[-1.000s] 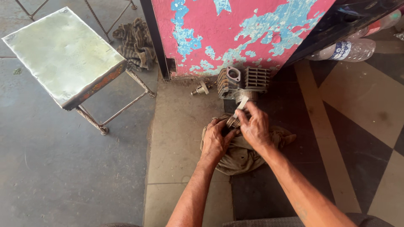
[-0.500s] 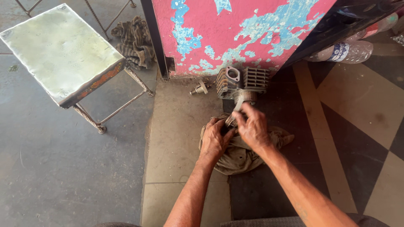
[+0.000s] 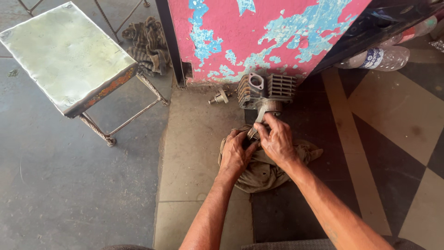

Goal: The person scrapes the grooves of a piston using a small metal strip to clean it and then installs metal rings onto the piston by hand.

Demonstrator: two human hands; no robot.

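Observation:
Both hands meet over a dirty grey-brown rag [image 3: 268, 171] spread on the floor. My right hand [image 3: 277, 141] pinches a thin flat metal strip [image 3: 259, 115] that sticks up from between the fingers toward the wall. My left hand [image 3: 236, 153] presses on the rag and touches the lower end of the strip; whether a small part lies under its fingers is hidden. Just beyond the hands stands a finned grey metal engine cylinder [image 3: 268, 90] against the pink and blue peeling panel [image 3: 259, 37].
A small metal fitting [image 3: 218, 97] lies left of the cylinder. A metal-topped stool [image 3: 64, 55] with thin rod legs stands at left, a crumpled dark cloth [image 3: 145, 44] behind it. A plastic bottle [image 3: 377, 58] lies at upper right on the checkered floor.
The hands stay on the rag with only small finger shifts around the metal strip. The view has dipped slightly.

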